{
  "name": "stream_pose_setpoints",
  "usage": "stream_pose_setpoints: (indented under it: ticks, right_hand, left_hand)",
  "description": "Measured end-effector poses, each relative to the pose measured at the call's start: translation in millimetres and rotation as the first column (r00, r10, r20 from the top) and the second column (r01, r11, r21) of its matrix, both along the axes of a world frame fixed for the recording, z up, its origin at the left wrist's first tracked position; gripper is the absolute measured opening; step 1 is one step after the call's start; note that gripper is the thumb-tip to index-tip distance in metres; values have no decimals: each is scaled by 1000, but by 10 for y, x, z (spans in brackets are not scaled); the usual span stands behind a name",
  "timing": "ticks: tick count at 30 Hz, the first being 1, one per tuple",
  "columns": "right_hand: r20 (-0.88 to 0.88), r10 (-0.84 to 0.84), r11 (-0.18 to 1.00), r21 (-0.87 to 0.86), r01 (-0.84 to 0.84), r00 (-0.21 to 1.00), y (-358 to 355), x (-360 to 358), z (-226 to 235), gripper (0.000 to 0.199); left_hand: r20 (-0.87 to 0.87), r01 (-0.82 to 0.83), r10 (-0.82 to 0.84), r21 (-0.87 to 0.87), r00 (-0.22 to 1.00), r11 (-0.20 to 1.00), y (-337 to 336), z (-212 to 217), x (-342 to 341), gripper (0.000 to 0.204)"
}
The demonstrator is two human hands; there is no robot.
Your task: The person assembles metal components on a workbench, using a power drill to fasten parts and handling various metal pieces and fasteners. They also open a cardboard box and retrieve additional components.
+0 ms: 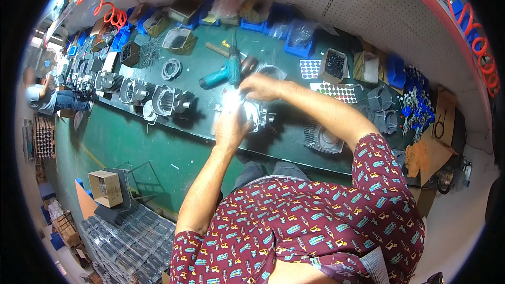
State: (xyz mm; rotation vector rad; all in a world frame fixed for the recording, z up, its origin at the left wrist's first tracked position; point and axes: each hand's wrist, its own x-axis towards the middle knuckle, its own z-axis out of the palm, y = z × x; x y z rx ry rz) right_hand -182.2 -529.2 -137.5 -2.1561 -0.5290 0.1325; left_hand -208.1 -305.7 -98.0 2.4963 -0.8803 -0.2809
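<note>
Grey metal motor housing [256, 116] sits on the green bench in front of me. My left hand [230, 126] is closed at its left side, its fingertips washed out by a bright glare; what they grip is lost in it. From the right, my right hand [261, 88] reaches over the housing's far side with fingers curled together at the edge of that glare. Anything between them is too small or hidden to name. Just beyond my hands, a teal power driver [234, 66] stands in front of a second teal power tool [215, 78] lying on the bench.
More motor housings [164, 100] line the bench to the left; another finned housing [322, 138] lies right, near the front edge. Blue bins [299, 44] and open cartons [334, 66] stand along the back. Sticker sheets [336, 92] and blue-tipped wires [415, 102] lie right. A seated person [47, 97] is far left.
</note>
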Motion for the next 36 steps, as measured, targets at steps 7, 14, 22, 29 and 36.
stream_pose_setpoints:
  ticks: [7, 14, 22, 29, 36]
  right_hand:
    - [9, 16, 999, -28, -16, 1000, -8, 22, 7, 31]
    - [13, 35, 995, -99, -34, 999, 17, 20, 23, 29]
    - [-155, -32, 993, -119, 13, 987, 42, 41, 15, 33]
    - [-483, -232, 960, 24, 277, 844, 51, 87, -106, 21]
    - [-517, -293, 956, -174, 236, 804, 127, 168, -26, 20]
  left_hand:
    - [-56, 9, -5, 70, 998, 997, -17, 38, 43, 53]
    - [-86, 40, -27, 154, 996, 987, -50, -18, 99, 51]
    - [-58, 99, -90, 172, 994, 980, -31, -133, 157, 53]
    - [-144, 115, -94, 148, 985, 982, 0, -14, 185, 47]
    - [-146, 148, -122, 185, 982, 972, -18, -186, 257, 45]
